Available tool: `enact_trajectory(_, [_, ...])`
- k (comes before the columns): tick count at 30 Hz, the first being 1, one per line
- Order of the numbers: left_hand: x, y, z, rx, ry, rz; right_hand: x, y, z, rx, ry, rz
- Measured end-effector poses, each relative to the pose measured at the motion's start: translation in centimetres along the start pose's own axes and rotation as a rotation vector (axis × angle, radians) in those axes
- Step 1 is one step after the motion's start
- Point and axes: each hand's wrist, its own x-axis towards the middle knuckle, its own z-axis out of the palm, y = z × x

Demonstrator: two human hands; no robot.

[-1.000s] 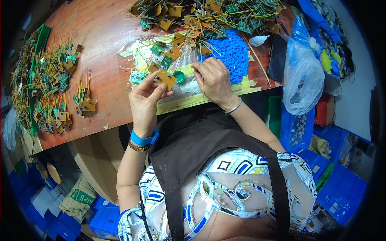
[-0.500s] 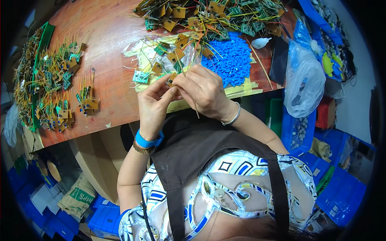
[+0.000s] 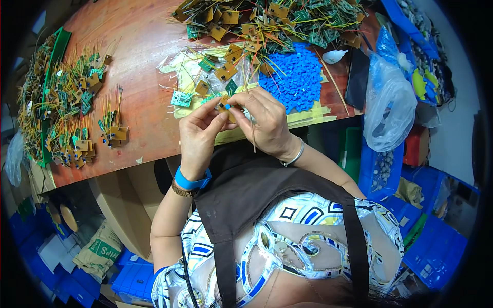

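Hands met just beside blue parts pile (image 3: pixel 295 77): left hand (image 3: pixel 201 134) and right hand (image 3: pixel 264 123) fingertips pinched shut on small brown circuit board (image 3: pixel 224 104), above the wooden table (image 3: pixel 138 102) edge.

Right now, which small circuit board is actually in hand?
The brown board pinched between left hand and right hand; every other board lies on the table.

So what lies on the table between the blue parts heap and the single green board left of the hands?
Head view: between the heap of small blue parts and the lone green circuit board lies a clear plastic bag with several brown and green boards with yellow leads on it.
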Motion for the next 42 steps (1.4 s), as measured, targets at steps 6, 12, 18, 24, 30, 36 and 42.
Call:
enact_trajectory(6, [-0.3, 0.2, 0.2, 0.029, -0.026, 0.004, -0.3, 0.3, 0.4, 0.042, 0.044, 0.043])
enact_trajectory(12, [-0.2, 0.0, 0.2, 0.004, -0.028, 0.016, -0.4, 0.3, 0.7, 0.058, 0.075, 0.060])
enact_trajectory(18, [-0.2, 0.1, 0.2, 0.031, -0.044, 0.028, -0.3, 0.0, 0.8, 0.075, 0.094, 0.120])
enact_trajectory(24, [-0.1, 0.0, 0.2, 0.026, -0.022, -0.001, -0.2, 0.3, 0.9, 0.121, 0.066, 0.151])
enact_trajectory(30, [0.1, 0.0, 0.1, 0.026, -0.003, -0.029, -0.1, 0.6, 1.2, 0.143, 0.045, 0.183])
enact_trajectory(36, [0.4, 0.4, -0.2, 0.059, -0.023, -0.028, 0.0, 0.5, 1.3, 0.181, 0.045, 0.189])
enact_trajectory(42, [0.3, 0.6, -0.5, 0.044, -0.004, -0.030, 0.2, 0.4, 1.9, 0.203, 0.049, 0.197])
